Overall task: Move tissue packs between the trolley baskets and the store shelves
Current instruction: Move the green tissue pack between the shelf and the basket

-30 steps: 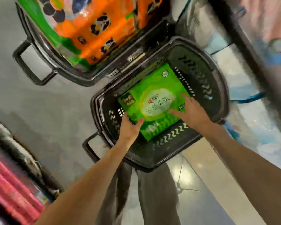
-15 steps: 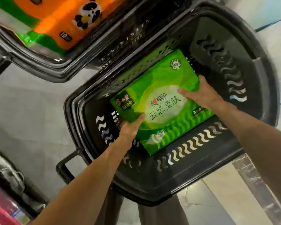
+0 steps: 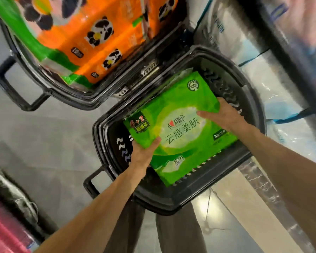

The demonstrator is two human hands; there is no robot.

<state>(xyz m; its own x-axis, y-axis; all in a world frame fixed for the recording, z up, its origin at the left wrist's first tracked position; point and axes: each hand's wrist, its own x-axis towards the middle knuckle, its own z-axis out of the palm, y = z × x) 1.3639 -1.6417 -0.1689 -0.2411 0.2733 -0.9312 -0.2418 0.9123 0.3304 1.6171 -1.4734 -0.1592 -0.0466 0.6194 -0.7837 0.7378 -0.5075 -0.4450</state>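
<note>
A: The green tissue pack (image 3: 181, 125). Where was it?

B: In the lower trolley basket (image 3: 171, 201), tilted, near end raised over the basket's near wall. Whether the far end touched the basket floor, couldn't tell. Both hands were on it.

A: Grip?

B: The left hand (image 3: 142, 156) held the near-left corner, thumb on the top face, fingers tucked out of sight beneath. The right hand (image 3: 224, 117) held the right edge, thumb flat across the printed face, fingers wrapped round the side. Both grasping the pack, neither released.

A: How would it handle?

B: My guess: light for its bulk, since it's paper tissue. Soft. The film wrap was glossy and showed slight dimpling, so probably a bit slippery and squashy under a pinch. Not fragile. It would sag if held by one corner only.

A: Best hold?

B: Two opposite edges, as it was held, palms pressing in, thumbs on top. A one-handed pinch of the film would likely slip or tear the wrap.

A: Around it?

B: The basket was black with wave-shaped slots in its walls and a handle (image 3: 93, 181) on its left. Just beyond it was the upper basket (image 3: 26, 99), filled by an orange panda tissue pack (image 3: 98, 42) with a green band. On the right were blurry shelves (image 3: 263, 73) with pale blue and white packs. Grey floor (image 3: 49, 136) to the left, pink rolls (image 3: 2, 232) at the bottom-left corner, the person's dark trousers (image 3: 177, 234) below the basket.

A: Risks?

B: Maybe catching the pack's corner on the basket rim during the lift.
</note>
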